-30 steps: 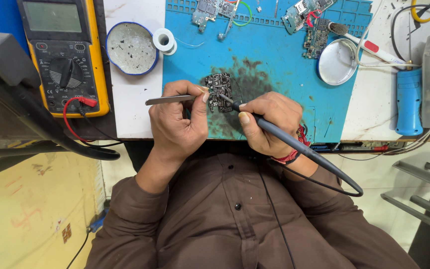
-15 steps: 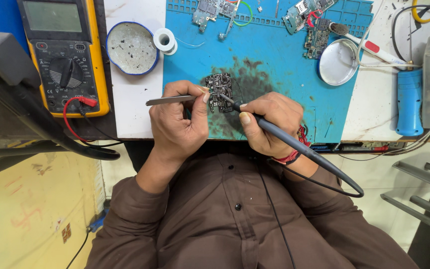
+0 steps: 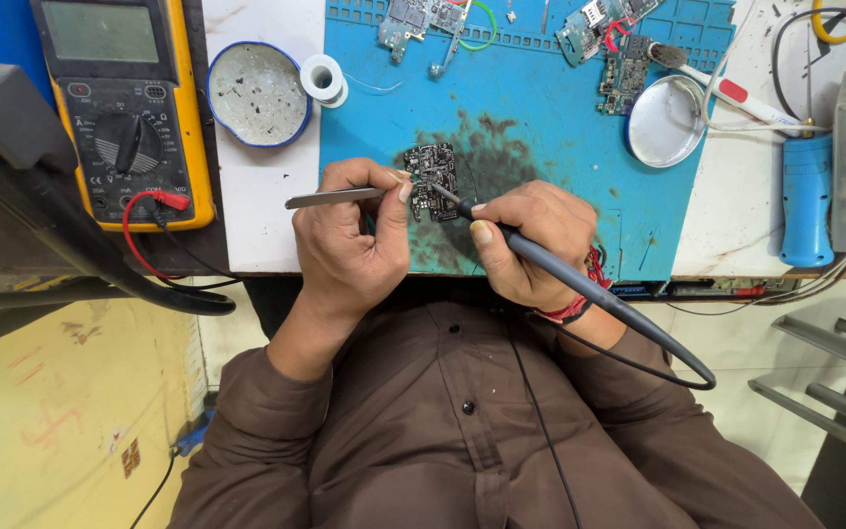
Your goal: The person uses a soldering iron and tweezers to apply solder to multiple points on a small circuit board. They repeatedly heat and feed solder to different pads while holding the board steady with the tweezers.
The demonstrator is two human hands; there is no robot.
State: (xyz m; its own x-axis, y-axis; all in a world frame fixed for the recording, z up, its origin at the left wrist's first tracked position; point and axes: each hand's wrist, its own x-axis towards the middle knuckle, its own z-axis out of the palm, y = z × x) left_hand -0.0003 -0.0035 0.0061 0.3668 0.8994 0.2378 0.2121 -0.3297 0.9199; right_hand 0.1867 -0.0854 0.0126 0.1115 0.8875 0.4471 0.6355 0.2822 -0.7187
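Note:
A small dark circuit board (image 3: 432,180) lies on the blue work mat (image 3: 540,127), over a scorched black patch. My left hand (image 3: 356,240) pinches metal tweezers (image 3: 330,198) whose tips reach the board's left edge. My right hand (image 3: 531,240) grips a dark soldering iron (image 3: 560,274) like a pen, its tip touching the board's right side. The iron's cable loops down past my right wrist, which wears a red band.
A yellow multimeter (image 3: 119,108) with red and black leads sits at the left. A blue-rimmed round dish (image 3: 258,93) and solder spool (image 3: 323,78) stand on the white table. Other circuit boards (image 3: 624,73), a round metal lid (image 3: 666,120), a brush and a blue tool (image 3: 807,201) lie to the right.

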